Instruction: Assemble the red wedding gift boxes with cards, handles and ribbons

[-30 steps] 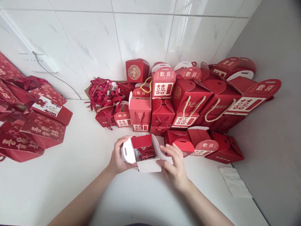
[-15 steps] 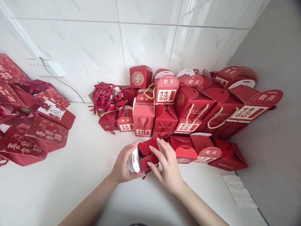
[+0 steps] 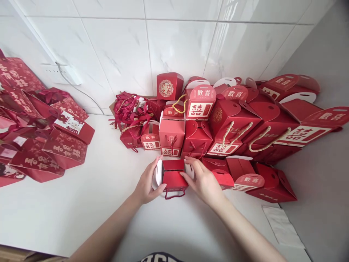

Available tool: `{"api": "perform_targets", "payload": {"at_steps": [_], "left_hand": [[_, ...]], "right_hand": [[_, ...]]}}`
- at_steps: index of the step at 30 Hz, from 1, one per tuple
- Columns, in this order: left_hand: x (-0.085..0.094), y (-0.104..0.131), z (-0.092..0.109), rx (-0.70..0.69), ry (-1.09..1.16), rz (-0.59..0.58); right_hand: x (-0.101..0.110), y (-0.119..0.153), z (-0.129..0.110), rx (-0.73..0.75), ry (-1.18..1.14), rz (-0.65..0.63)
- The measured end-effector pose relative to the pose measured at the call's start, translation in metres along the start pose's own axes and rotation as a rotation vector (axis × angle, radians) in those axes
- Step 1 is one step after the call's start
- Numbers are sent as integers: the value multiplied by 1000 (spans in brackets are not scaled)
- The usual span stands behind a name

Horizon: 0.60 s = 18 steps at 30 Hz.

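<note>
A small red gift box [image 3: 175, 179] with a dark red cord handle stands on the white table in front of the rows of boxes. Its two red flaps are folded inward with a narrow gap between them, and its white-backed side flaps stand up at the left and right. My left hand [image 3: 148, 183] grips the left side, fingers behind the white flap and thumb at the front corner. On the right side, my right hand [image 3: 203, 178] holds the other white flap between fingers and thumb.
Rows of red boxes [image 3: 199, 109], some with rope handles, stand along the tiled wall. Ribboned red bags [image 3: 40, 162] crowd the left. A heap of dark red ribbon [image 3: 131, 109] lies behind, and a white paper [image 3: 282, 223] at the right.
The box has turned upright and square to me, its red flaps lowered and cord handle now hanging in front. My right hand has moved from the red flaps to the right side. The view has shifted slightly.
</note>
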<state>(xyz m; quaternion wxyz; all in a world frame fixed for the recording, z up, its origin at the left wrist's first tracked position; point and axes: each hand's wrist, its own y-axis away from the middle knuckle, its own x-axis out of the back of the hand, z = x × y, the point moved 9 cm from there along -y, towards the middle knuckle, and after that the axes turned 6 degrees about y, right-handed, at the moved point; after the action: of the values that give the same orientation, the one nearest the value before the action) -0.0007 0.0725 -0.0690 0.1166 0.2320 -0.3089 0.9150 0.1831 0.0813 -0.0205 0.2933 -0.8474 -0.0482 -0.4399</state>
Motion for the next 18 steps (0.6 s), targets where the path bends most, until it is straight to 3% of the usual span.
{"api": "perform_targets", "payload": {"at_steps": [2, 5, 8, 11, 14, 18], "left_hand": [[-5, -3, 7, -44, -190, -42], [-16, -5, 12, -64, -400, -147], [-22, -6, 19, -73, -468, -220], [-17, -14, 27, -32, -445, -250], [17, -37, 26, 67, -449, -92], [99, -75, -7, 255, -606, 299]], "right_hand": [[-9, 9, -9, 1, -36, 77], [-36, 19, -29, 101, 51, 19], [-53, 25, -40, 194, 189, 22], [-56, 26, -41, 204, 245, 41], [-47, 22, -42, 196, 237, 6], [-16, 13, -46, 179, 183, 36]]}}
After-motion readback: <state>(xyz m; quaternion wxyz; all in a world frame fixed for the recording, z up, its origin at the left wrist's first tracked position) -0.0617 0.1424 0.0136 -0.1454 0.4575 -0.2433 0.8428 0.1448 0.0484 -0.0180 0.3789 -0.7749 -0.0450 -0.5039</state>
